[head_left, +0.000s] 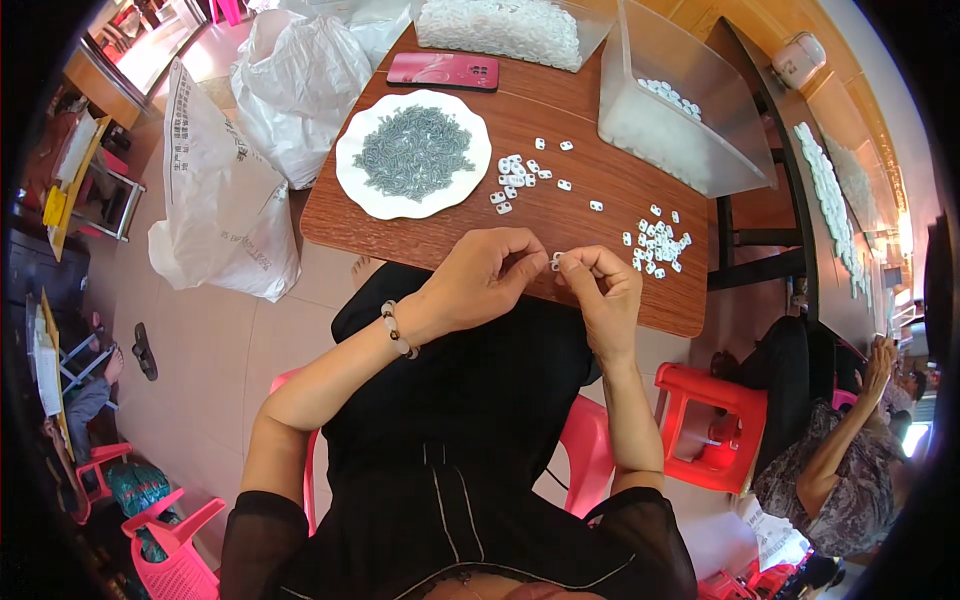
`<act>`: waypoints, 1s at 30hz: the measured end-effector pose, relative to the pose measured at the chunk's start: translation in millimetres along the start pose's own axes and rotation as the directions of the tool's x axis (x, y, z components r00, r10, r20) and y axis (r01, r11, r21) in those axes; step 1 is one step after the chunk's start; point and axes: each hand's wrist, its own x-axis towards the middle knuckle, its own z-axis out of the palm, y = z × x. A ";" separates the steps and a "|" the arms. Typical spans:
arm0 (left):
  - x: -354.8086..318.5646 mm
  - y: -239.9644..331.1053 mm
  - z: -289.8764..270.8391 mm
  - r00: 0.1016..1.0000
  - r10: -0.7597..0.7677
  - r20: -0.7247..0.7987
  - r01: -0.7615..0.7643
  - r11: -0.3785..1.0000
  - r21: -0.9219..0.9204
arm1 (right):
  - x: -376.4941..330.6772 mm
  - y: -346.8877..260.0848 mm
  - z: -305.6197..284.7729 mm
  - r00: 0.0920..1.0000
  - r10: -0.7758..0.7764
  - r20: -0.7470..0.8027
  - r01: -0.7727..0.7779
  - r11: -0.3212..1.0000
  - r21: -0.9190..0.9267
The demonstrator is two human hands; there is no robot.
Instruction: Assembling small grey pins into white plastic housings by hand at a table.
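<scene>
Both my hands meet just above the near edge of a brown wooden table (560, 110). My right hand (606, 300) pinches a small white two-holed plastic piece (556, 261) between thumb and forefinger. Close beside it, the thumb and fingertips of my left hand (485, 275) are pressed together; whatever they grip is too small to make out. Beyond my left hand stands a white scalloped plate (482, 160) heaped with small grey rod-shaped pieces (413, 152). Similar white pieces lie loosely grouped (514, 174) right of the plate, with a denser cluster (660, 244) by the table's right edge.
A translucent bin (660, 148) and a tub of white pieces (500, 30) stand at the back, near a pink phone (442, 72). White sacks (225, 200) flank the table's left. At right are a red stool (712, 425) and a seated person (840, 470).
</scene>
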 end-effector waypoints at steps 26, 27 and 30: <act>3.7 -3.7 3.5 0.999 0.017 0.030 -0.019 0.998 0.060 | -1.3 5.8 -3.4 0.996 -0.086 -0.010 0.082 0.979 -0.187; 3.6 -4.3 3.9 0.999 0.028 0.026 -0.029 0.998 0.058 | -1.0 7.1 -3.4 0.996 -0.095 -0.003 0.092 0.975 -0.202; 3.1 -5.3 4.2 1.000 0.019 0.022 -0.021 0.997 0.073 | -1.5 6.6 -3.3 0.997 -0.077 -0.004 0.075 0.981 -0.181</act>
